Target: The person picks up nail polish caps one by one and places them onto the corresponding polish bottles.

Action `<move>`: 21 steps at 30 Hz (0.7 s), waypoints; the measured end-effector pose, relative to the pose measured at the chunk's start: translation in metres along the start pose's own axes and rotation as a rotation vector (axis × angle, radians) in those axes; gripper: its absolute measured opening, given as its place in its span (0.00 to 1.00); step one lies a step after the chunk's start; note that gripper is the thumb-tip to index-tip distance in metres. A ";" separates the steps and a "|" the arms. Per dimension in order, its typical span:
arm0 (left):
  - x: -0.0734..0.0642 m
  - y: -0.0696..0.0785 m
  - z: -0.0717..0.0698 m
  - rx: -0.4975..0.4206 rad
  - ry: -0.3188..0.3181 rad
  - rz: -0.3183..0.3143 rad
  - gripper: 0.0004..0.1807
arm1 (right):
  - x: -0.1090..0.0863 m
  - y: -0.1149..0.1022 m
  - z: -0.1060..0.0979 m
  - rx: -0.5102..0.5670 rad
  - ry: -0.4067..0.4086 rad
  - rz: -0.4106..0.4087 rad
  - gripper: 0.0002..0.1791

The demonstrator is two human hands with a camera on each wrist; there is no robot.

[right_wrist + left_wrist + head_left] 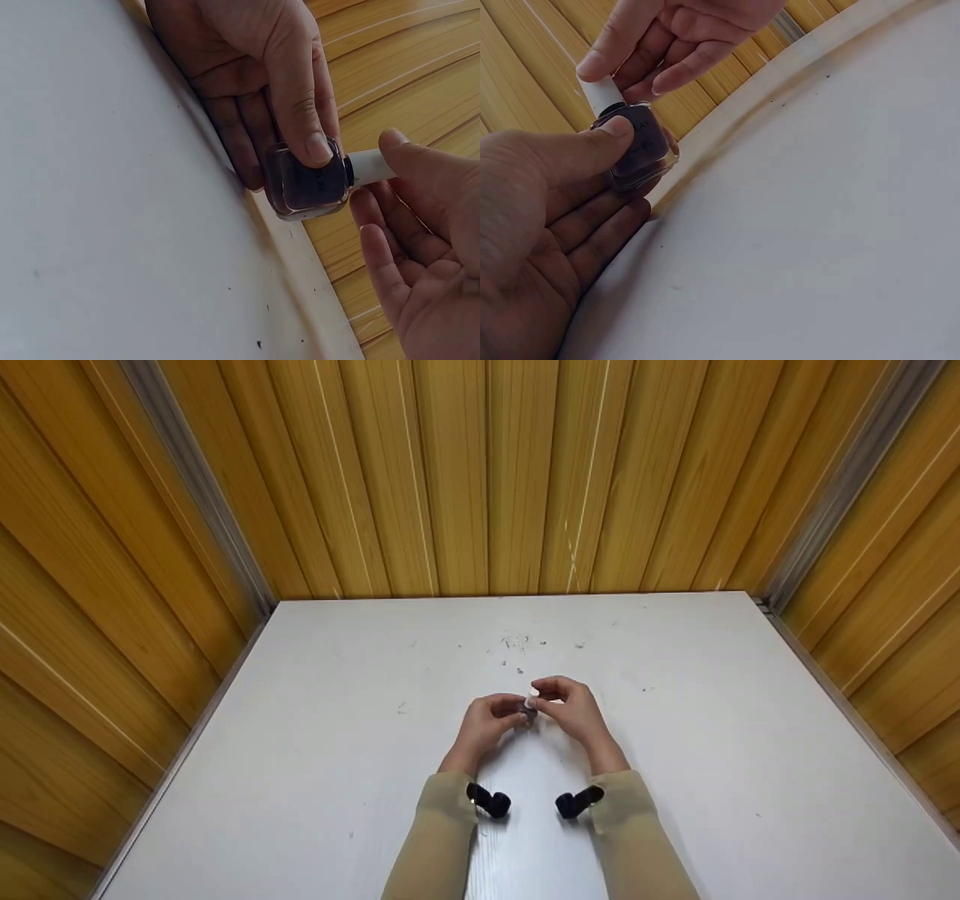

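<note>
A small glass nail polish bottle (646, 142) with dark purple contents is held above the table. My left hand (482, 727) pinches its body, the thumb flat across the front and the fingers behind. On the bottle's neck sits a white cap (369, 166), which the thumb and fingers of my right hand (577, 711) pinch. A dark ring shows between cap and glass in both wrist views. Lettering on the bottle is partly covered by the left thumb. In the head view the hands hide most of the bottle.
The white table (337, 780) carries scattered dark specks and smudges (517, 642) beyond the hands. Wood-look panel walls (450, 472) stand at the back and both sides, with grey metal posts (202, 472) at the corners. A black camera mount juts from each sleeve.
</note>
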State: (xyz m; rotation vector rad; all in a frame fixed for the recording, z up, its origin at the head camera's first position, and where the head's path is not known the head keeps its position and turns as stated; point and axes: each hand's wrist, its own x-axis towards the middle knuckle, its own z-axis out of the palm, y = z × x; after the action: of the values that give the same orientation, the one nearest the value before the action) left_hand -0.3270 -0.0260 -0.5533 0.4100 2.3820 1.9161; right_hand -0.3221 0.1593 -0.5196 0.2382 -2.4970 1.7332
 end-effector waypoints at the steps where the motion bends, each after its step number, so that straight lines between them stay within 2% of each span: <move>1: 0.000 0.000 0.000 0.001 0.000 0.002 0.15 | 0.000 0.000 -0.001 0.004 -0.007 -0.007 0.16; 9: 0.000 0.000 0.000 -0.005 0.006 0.017 0.14 | 0.000 0.001 -0.002 0.039 -0.052 -0.049 0.16; 16: 0.000 0.000 0.000 -0.014 -0.005 0.013 0.14 | -0.001 -0.002 0.000 0.023 -0.001 -0.021 0.14; 21: 0.001 -0.001 -0.001 0.003 -0.006 0.020 0.14 | -0.001 -0.001 0.001 0.009 0.005 0.003 0.13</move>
State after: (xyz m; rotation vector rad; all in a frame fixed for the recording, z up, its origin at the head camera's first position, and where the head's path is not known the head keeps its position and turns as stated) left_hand -0.3278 -0.0269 -0.5544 0.4410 2.3865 1.9162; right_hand -0.3213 0.1584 -0.5193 0.2308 -2.4881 1.7449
